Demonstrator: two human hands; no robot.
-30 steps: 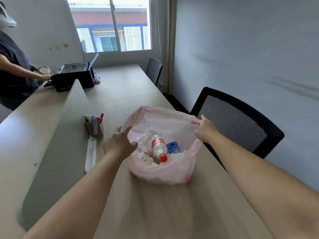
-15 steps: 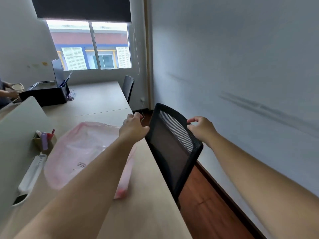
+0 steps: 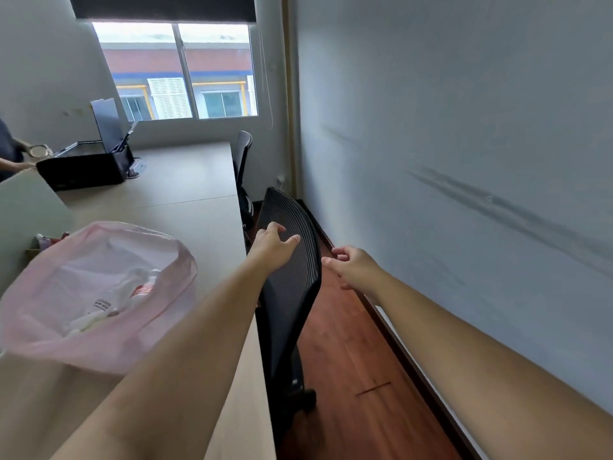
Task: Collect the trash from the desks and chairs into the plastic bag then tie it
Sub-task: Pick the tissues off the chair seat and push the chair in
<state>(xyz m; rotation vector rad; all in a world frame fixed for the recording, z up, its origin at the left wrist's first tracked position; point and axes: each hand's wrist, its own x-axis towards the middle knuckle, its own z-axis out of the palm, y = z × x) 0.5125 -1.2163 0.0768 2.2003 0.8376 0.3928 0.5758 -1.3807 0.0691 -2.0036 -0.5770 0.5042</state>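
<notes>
head view. left hand (image 3: 273, 244) grips the top edge of the black mesh chair (image 3: 292, 293), thumb on the near face, fingers curled over the far side. right hand (image 3: 353, 268) is just right of the chair back, fingers loosely curled, holding nothing; contact with the frame edge unclear. pink plastic bag (image 3: 59, 343) sits open on the desk (image 3: 185, 194), left of the left forearm, apart from both hands. inside it is a bottle (image 3: 139, 288) with a red label, plus white scraps.
</notes>
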